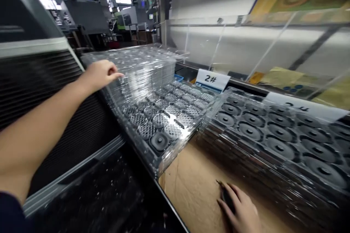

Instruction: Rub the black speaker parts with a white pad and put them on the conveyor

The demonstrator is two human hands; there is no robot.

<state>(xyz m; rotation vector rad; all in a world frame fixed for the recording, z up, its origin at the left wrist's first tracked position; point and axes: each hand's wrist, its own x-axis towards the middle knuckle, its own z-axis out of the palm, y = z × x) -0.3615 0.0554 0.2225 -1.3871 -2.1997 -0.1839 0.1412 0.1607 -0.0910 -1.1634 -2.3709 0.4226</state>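
Observation:
My left hand [100, 75] is at the left side of a tall stack of clear plastic trays [144, 78]. Its fingers are curled, with thumb and forefinger close together; whatever is between them, if anything, I cannot make out. In front of that stack lies a clear tray [173, 116] with round pockets, and one dark grey round part [160, 141] sits in its near corner pocket. Low over brown cardboard, my right hand [242, 211] is closed around a small dark tool [227, 200] with a thin tip. The tool's kind is unclear.
On the right stands a stack of clear trays [254, 127] filled with dark round parts. A "2#" sign [212, 79] stands behind the trays. Brown cardboard [191, 178] covers the surface between them. A ribbed black machine panel [62, 113] is at the left.

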